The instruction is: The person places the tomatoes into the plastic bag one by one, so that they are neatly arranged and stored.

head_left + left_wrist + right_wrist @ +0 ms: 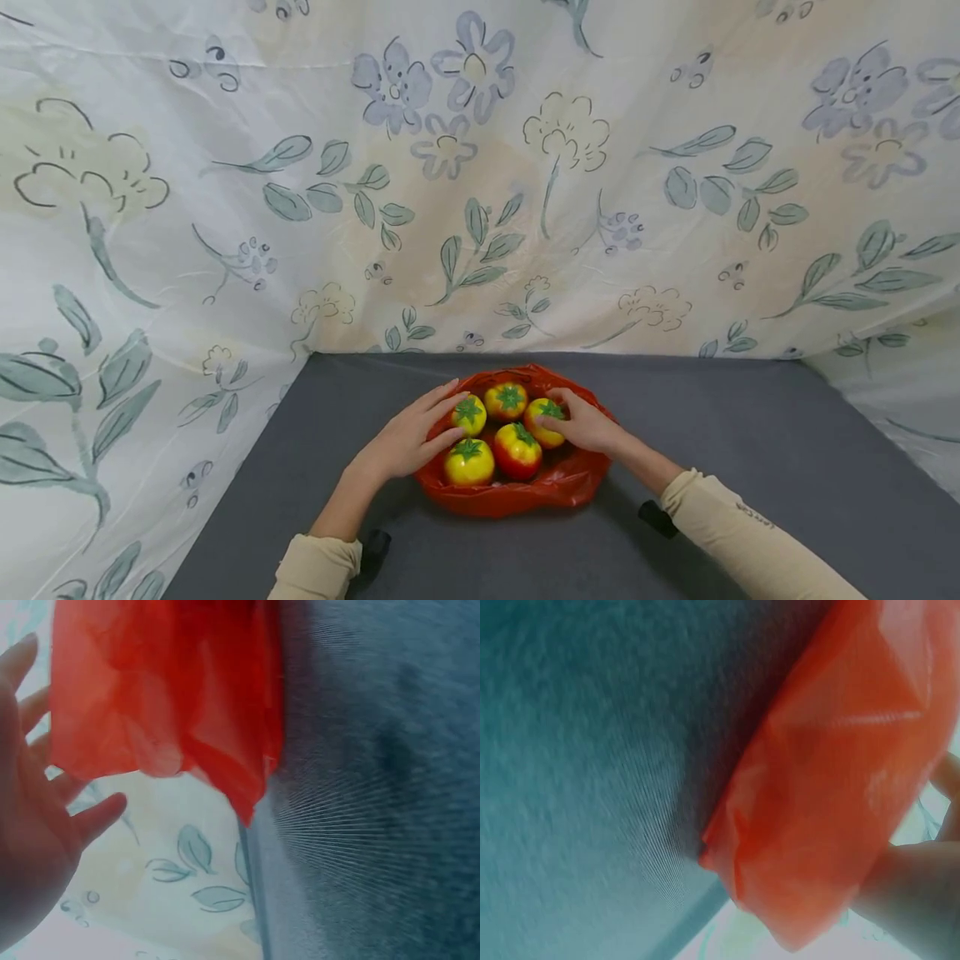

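In the head view a crumpled red plastic bag (495, 502) lies with its mouth spread wide and several yellow-and-red tomatoes with green leafy tops inside. My left hand (408, 435) reaches over the bag's left rim, its fingers spread beside the left tomato (471, 416). Below that one sits a yellower tomato (469, 463). My right hand (588, 425) comes in over the right rim and holds the right-hand tomato (542, 429) between thumb and fingers. Another tomato (506, 400) sits at the back, and a redder tomato (517, 454) at the front middle. Both wrist views show mostly the bag's outer side.
The bag rests on a dark grey tabletop (750, 467). Behind it and at the sides hangs a pale cloth (480, 275) printed with flowers and leaves. A black strap end shows under each wrist.
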